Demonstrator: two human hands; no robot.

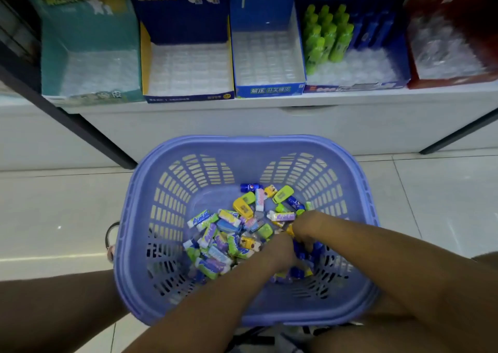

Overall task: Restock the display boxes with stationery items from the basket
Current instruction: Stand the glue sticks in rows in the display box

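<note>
Head view: arms screen basket items, display boxes beyond.

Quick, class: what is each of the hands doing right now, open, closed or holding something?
Left hand: in the basket, fingers hidden; cannot tell.
Right hand: in the basket too, fingers hidden; cannot tell.

A single wide-angle view from a head-worn camera, looking forward and steeply down. A basket fills the centre, close below. A shelf of display boxes crosses the top, farther off.
</note>
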